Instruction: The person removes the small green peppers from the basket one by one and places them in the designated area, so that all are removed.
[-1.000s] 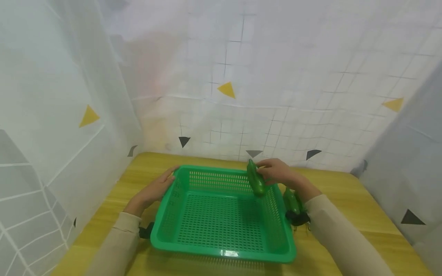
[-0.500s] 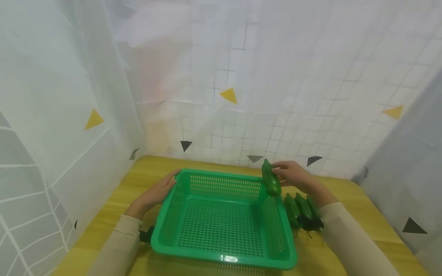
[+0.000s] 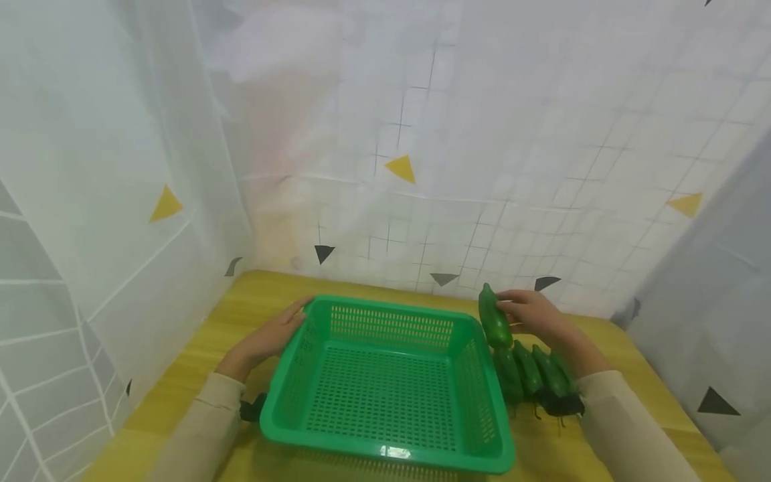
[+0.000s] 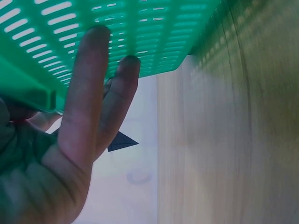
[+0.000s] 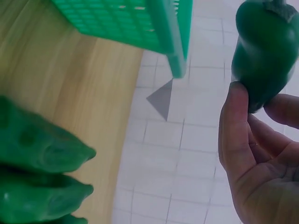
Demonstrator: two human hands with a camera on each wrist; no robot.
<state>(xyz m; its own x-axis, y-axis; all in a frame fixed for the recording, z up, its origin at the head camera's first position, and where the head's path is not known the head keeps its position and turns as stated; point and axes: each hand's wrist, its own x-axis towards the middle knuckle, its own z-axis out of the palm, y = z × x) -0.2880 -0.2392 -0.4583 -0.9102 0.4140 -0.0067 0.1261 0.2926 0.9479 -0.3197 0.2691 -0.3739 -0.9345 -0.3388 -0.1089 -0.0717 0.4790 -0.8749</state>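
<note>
A green plastic basket (image 3: 385, 395) with slotted walls stands on the wooden table. My left hand (image 3: 271, 338) holds its back left rim; in the left wrist view, two long fingers (image 4: 84, 98) lie against the outer wall. Beyond the basket's back right corner, my right hand (image 3: 533, 314) pinches a glossy green pepper (image 3: 495, 321) by its narrow end, between thumb and fingers. The stem end (image 5: 280, 7) of this pepper faces away from the fingers. Below that hand, several more green peppers (image 3: 528, 371) lie side by side along the basket's right wall, partly covered by a black wrist strap (image 3: 560, 402).
The yellowish wooden table (image 3: 608, 355) ends at the back against a white sheet (image 3: 361, 214) with grid lines and yellow and black triangles. Similar sheets hang at the left and right. The basket holds no pepper.
My right hand has carried the pepper rightward, from over the basket's back right corner to outside it, above the other peppers. More of those peppers show now. My left hand has stayed at the rim.
</note>
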